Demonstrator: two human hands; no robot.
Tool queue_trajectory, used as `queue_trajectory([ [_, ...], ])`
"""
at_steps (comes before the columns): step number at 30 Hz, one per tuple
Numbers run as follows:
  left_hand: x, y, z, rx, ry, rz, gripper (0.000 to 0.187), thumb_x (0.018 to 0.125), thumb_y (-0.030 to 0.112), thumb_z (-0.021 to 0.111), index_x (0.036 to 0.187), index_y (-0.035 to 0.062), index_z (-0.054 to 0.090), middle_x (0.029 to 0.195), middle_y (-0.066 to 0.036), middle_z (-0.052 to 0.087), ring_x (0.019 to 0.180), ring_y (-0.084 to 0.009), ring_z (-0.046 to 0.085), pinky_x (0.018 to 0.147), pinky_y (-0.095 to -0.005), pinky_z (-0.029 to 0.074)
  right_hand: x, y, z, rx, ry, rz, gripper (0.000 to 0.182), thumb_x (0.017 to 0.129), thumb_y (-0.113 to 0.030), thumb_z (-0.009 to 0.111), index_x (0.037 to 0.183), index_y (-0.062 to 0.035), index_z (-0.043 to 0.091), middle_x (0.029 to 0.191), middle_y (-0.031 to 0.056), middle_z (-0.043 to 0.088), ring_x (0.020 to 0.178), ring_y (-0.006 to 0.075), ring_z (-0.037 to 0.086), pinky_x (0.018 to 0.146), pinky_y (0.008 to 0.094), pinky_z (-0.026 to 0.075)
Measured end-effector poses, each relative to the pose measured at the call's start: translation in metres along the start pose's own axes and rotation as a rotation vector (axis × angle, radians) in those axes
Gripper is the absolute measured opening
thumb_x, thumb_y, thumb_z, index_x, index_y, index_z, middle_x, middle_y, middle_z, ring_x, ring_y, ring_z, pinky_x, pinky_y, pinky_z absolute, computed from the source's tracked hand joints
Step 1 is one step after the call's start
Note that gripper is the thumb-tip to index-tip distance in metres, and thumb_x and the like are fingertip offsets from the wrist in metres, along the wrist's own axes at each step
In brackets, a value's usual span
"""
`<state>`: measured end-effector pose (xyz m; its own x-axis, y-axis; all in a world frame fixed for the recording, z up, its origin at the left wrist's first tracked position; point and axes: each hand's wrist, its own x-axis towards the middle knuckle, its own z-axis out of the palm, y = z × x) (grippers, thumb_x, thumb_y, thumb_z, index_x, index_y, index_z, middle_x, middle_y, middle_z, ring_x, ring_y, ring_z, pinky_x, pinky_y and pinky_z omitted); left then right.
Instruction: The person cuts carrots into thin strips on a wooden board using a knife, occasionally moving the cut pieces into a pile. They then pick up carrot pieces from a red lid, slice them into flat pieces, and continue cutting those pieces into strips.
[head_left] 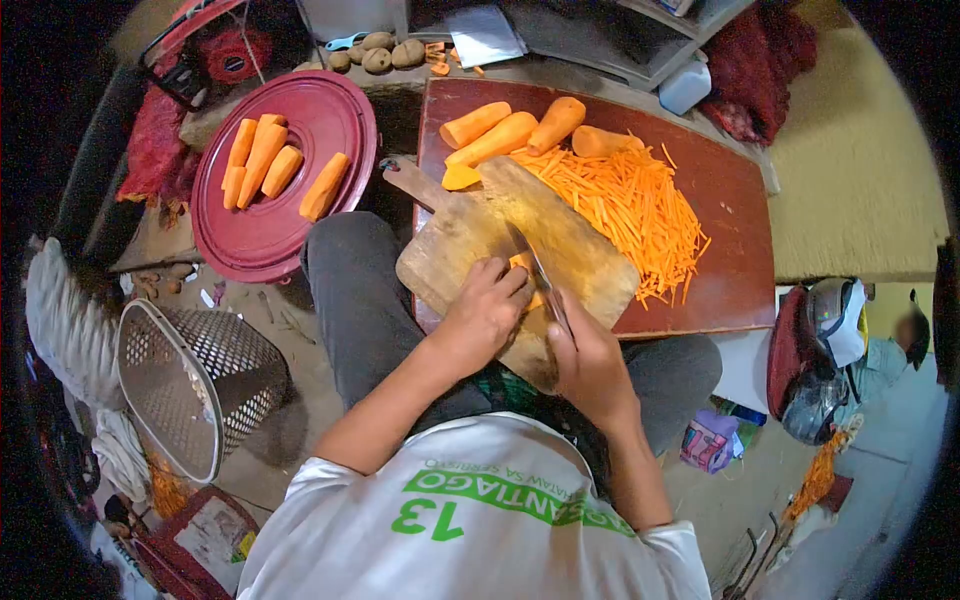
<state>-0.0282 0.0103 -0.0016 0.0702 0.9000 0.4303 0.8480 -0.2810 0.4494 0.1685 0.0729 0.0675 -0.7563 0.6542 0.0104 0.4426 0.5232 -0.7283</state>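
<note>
My right hand (588,362) is closed around the handle of a knife (540,268), its blade angled up and left over the wooden cutting board (455,245). Beside the blade, my left hand (490,308) has its fingers bent and pressed down on carrot pieces (522,262), partly hidden beneath them. A cut carrot chunk (461,178) lies at the board's upper edge. To the board's right spreads a large heap of carrot strips (640,215). Several peeled whole carrots (495,138) lie along the far side of the red table (735,260).
A red round lid (225,225) on the left holds several peeled carrots (262,165). A plastic basket (210,390) lies tipped on the floor at left. Potatoes (378,58) and orange scraps (437,60) sit behind the table. A shelf unit (580,45) stands at the back.
</note>
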Motion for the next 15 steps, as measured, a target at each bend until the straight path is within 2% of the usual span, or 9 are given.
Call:
queue_trajectory([
  [3,0.000,0.000,-0.002,-0.007,0.006,-0.011,0.025,0.080,0.008,0.071,0.101,-0.0034,0.077,0.114,-0.015,0.064,0.108,-0.0352,0.058,0.100,-0.0468,0.047,-0.017,-0.038,-0.019,-0.013,-0.167,0.403,0.047,0.107,-0.009,0.053,0.152,0.0033,0.046,0.125,0.0359,0.065,0.119,0.0528,0.065,0.100,0.0488,0.053],
  [7,0.001,-0.003,0.000,-0.012,-0.041,-0.009,0.023,0.080,0.008,0.071,0.099,-0.0029,0.077,0.111,-0.015,0.064,0.107,-0.0351,0.058,0.101,-0.0486,0.046,-0.011,-0.019,0.006,-0.043,-0.030,0.186,0.045,0.108,-0.011,0.051,0.152,0.0016,0.049,0.124,0.0345,0.066,0.115,0.0524,0.066,0.098,0.0493,0.053],
  [10,0.001,0.001,-0.005,-0.008,-0.072,-0.009,0.023,0.079,0.008,0.072,0.100,-0.0022,0.077,0.109,-0.014,0.064,0.108,-0.0345,0.058,0.104,-0.0493,0.046,0.015,-0.014,0.004,0.063,-0.054,0.195,0.045,0.108,-0.010,0.052,0.151,0.0022,0.049,0.126,0.0347,0.066,0.120,0.0524,0.065,0.099,0.0493,0.053],
  [13,-0.005,-0.004,-0.006,-0.013,-0.082,-0.031,0.030,0.079,0.011,0.072,0.107,0.0021,0.076,0.110,-0.014,0.063,0.110,-0.0351,0.058,0.109,-0.0519,0.043,-0.006,-0.011,-0.003,0.075,0.006,0.125,0.045,0.107,-0.010,0.052,0.150,0.0021,0.050,0.126,0.0339,0.067,0.122,0.0524,0.064,0.100,0.0493,0.053],
  [15,-0.009,-0.004,-0.004,-0.018,-0.067,-0.051,0.035,0.078,0.013,0.073,0.112,0.0048,0.076,0.112,-0.013,0.063,0.113,-0.0355,0.058,0.112,-0.0539,0.042,-0.019,-0.030,-0.011,0.042,-0.087,0.279,0.045,0.107,-0.011,0.052,0.151,0.0028,0.050,0.126,0.0338,0.068,0.121,0.0524,0.065,0.100,0.0495,0.053],
])
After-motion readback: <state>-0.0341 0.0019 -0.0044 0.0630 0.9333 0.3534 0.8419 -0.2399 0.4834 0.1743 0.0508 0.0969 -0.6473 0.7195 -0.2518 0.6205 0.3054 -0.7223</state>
